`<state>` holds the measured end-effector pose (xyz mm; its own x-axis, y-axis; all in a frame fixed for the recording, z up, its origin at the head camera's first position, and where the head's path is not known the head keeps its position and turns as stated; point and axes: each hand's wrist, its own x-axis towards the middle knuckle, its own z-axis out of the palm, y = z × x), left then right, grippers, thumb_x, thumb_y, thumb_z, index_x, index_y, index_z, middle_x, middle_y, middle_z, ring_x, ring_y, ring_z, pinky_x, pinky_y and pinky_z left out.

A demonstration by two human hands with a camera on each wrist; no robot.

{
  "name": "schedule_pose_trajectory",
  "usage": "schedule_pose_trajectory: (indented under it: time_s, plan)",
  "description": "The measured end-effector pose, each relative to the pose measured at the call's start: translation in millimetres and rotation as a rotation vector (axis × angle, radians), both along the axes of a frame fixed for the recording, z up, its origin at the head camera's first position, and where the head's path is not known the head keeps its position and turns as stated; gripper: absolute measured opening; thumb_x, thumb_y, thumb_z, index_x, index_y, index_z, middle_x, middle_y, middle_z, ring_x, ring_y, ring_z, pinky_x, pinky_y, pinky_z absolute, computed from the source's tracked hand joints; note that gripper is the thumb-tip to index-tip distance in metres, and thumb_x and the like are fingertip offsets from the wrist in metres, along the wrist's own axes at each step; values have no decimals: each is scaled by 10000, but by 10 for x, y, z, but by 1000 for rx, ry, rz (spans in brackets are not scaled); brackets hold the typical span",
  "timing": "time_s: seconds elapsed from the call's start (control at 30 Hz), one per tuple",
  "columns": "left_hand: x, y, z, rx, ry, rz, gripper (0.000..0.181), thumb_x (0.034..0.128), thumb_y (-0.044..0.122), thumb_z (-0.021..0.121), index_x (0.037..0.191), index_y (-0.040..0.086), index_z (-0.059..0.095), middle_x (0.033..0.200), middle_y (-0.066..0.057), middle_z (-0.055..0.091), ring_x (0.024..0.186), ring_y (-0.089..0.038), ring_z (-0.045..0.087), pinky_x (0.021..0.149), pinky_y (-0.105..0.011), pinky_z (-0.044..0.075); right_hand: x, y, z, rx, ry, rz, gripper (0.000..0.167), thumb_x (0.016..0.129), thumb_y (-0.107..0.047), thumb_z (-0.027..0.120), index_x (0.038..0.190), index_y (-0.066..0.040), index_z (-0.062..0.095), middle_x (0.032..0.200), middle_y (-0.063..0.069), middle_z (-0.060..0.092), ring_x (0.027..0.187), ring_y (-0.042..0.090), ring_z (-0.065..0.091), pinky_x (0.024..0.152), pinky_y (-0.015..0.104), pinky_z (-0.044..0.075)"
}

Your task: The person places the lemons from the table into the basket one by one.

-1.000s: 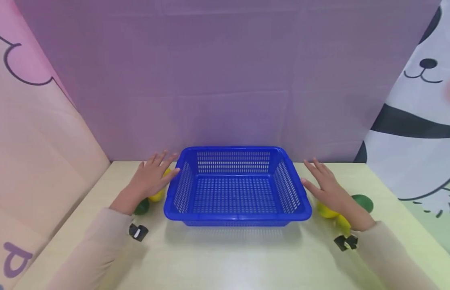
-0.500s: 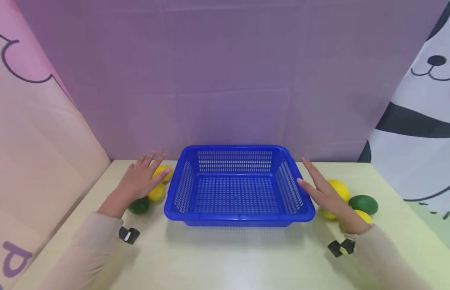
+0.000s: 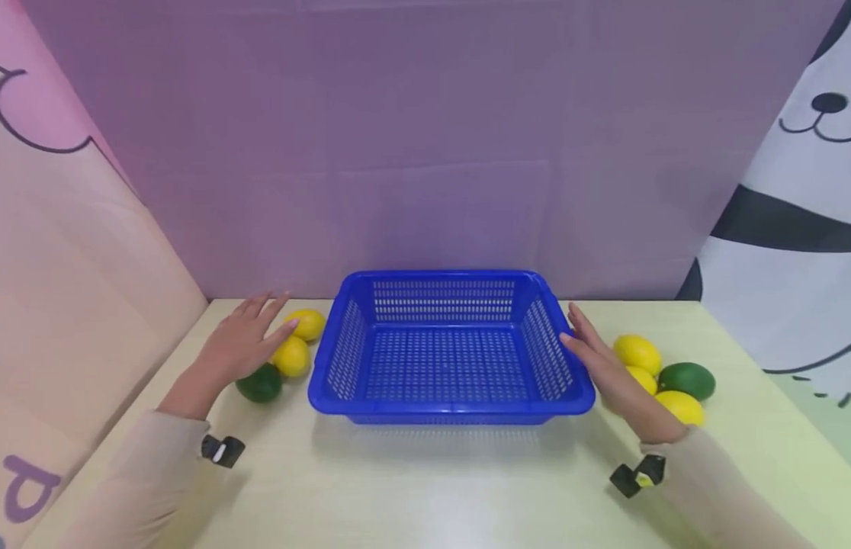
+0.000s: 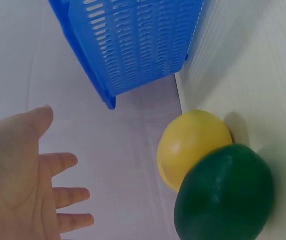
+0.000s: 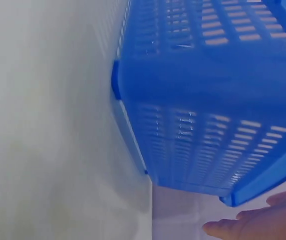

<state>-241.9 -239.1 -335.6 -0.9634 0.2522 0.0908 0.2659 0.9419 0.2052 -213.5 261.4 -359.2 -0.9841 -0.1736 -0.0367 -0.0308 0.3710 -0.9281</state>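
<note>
A blue plastic basket (image 3: 444, 409) with perforated walls stands in the middle of the table, and nothing lies in it. On its left, my left hand (image 3: 236, 343) hovers with fingers spread over a yellow lemon (image 3: 291, 358), a second lemon (image 3: 309, 324) and a dark green oval fruit (image 3: 261, 383). The left wrist view shows the palm (image 4: 10, 175) apart from the fruit. My right hand (image 3: 614, 381) is at the basket's right rim, fingers extended, thumb over the edge. Whether it touches the rim, I cannot tell.
Right of the right hand lie several lemons (image 3: 637, 354) and another dark green fruit (image 3: 686, 380) close together on the pale table (image 3: 425, 488). A purple cloth (image 3: 439, 152) hangs behind the basket. Printed cloths rise on the left and right sides.
My left hand has moved left, away from the basket, uncovering more of the lemons. My right hand has shifted left to the basket's rim, so the right-hand fruit shows more. The basket stays put.
</note>
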Motion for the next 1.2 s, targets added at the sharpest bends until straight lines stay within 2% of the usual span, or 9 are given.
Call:
schedule_pose_trajectory:
  time_s: [0.23, 0.47, 0.53, 0.6, 0.67, 0.73, 0.93, 1.07, 1.2]
  plan:
    - [46, -105, -20, 60, -31, -13, 706, 993, 518, 293, 1490, 26, 195, 1496, -318, 159, 1339, -521, 164, 1037, -663, 173, -1, -49, -69, -136, -81, 12, 714, 1012, -391, 342, 1497, -205, -147, 1565, 139, -142, 1413, 409, -47, 1080, 640, 38]
    - [111, -198, -62, 79, -86, 19, 722, 987, 528, 304, 1491, 25, 181, 1488, -336, 148, 1328, -536, 157, 1017, -689, 164, -25, -70, -101, -242, -184, 20, 728, 1003, -405, 315, 1479, -206, -198, 1554, 134, -190, 1399, 414, 9, 1106, 596, 52]
    - [120, -216, -79, 81, -99, 26, 723, 985, 531, 310, 1496, 38, 171, 1482, -344, 153, 1321, -542, 164, 1004, -701, 171, -22, -52, -121, -270, -205, 35, 710, 1005, -412, 301, 1486, -206, -179, 1561, 172, -105, 1370, 396, 132, 1116, 548, 141]
    - [126, -226, -93, 85, -112, 29, 735, 980, 544, 310, 1498, 44, 165, 1478, -345, 161, 1318, -542, 171, 999, -703, 177, -21, -27, -146, -294, -228, 58, 692, 1008, -418, 286, 1495, -201, -156, 1537, 221, 40, 1284, 341, 306, 1081, 473, 281]
    - [130, -240, -105, 91, -125, 24, 741, 979, 549, 307, 1498, 41, 161, 1475, -346, 170, 1316, -541, 180, 999, -701, 182, -18, -3, -162, -307, -260, 70, 691, 1006, -432, 282, 1501, -192, -137, 1451, 228, 221, 1146, 254, 452, 980, 381, 408]
    - [134, -262, -117, 99, -141, 21, 747, 979, 550, 306, 1496, 32, 159, 1475, -344, 176, 1317, -538, 184, 1004, -695, 182, -17, 18, -173, -319, -297, 75, 713, 1000, -451, 290, 1503, -161, -124, 1331, 175, 362, 1022, 176, 528, 880, 316, 475]
    - [149, -319, -172, 119, -140, -15, 730, 990, 506, 333, 1474, -23, 197, 1458, -359, 200, 1308, -543, 203, 1016, -677, 186, -9, 30, -201, -381, -359, 89, 727, 995, -474, 295, 1483, -26, -4, 1096, 5, 526, 947, 124, 574, 835, 291, 504]
    - [150, -342, -226, 128, -133, -46, 709, 994, 464, 369, 1448, -65, 241, 1439, -368, 232, 1295, -546, 227, 1020, -662, 200, 2, 30, -227, -445, -361, 105, 703, 995, -463, 306, 1461, -3, 51, 1062, -17, 562, 951, 127, 584, 832, 296, 506]
    - [152, -370, -278, 162, -163, -53, 718, 990, 451, 399, 1432, -95, 251, 1437, -362, 248, 1298, -539, 233, 1028, -649, 204, 10, 30, -252, -488, -364, 115, 690, 992, -467, 309, 1455, -16, 68, 1062, -18, 576, 949, 132, 592, 830, 300, 510]
